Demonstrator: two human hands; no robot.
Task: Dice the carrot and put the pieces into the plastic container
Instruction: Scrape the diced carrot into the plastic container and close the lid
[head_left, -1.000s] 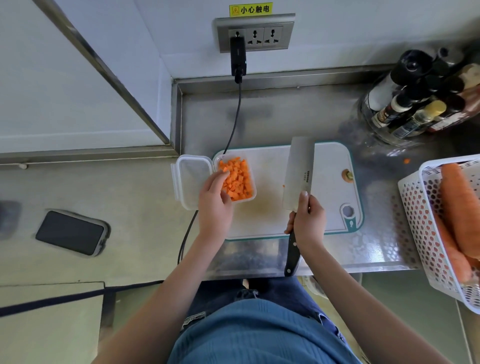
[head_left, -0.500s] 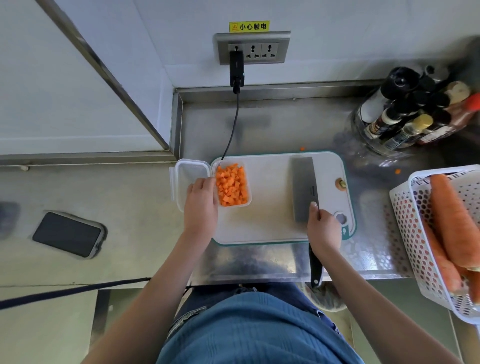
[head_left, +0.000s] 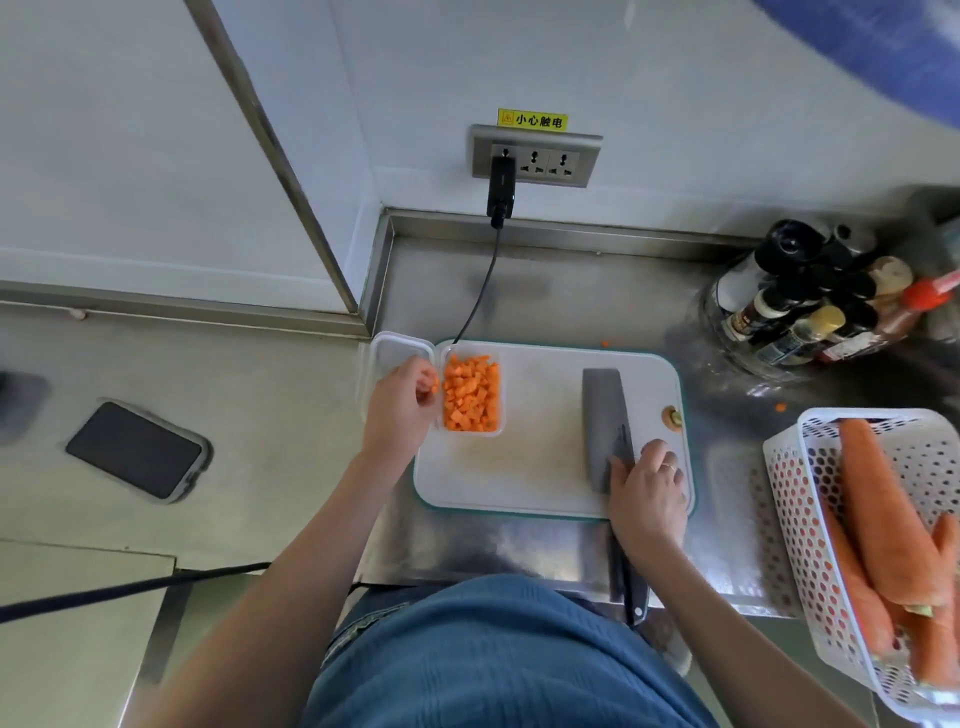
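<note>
The left hand (head_left: 402, 402) reaches forward with the forearm angled in from the lower left, its fingers curled loosely at the left wall of the plastic container (head_left: 471, 392); a few orange bits show at the fingertips, though whether they are pinched or merely seen past the fingers cannot be told. The right hand (head_left: 647, 486) lies flat, fingers relaxed and spread, over the heel of the cleaver (head_left: 605, 426), which rests on its side on the cutting board (head_left: 535, 467); a ring shows on one finger. The cleaver's dark handle sticks out past the board and counter edge toward the person.

The container sits on the board's far left corner, filled with the diced carrot (head_left: 471, 397). Its clear lid (head_left: 397, 353) lies just beside it on the left, partly under the left hand. A carrot end (head_left: 672, 417) sits near the board's right edge.

To the right, a white perforated basket (head_left: 810, 519) holds whole carrots (head_left: 883, 514). Bottles (head_left: 821, 306) stand in the far right corner, their labels too small to read. On the wall, a yellow sticker (head_left: 532, 120) reads 小心触电 above a socket panel (head_left: 537, 156) with a black plug (head_left: 501, 187) in it. A dark phone (head_left: 136, 449) lies well to the left.
</note>
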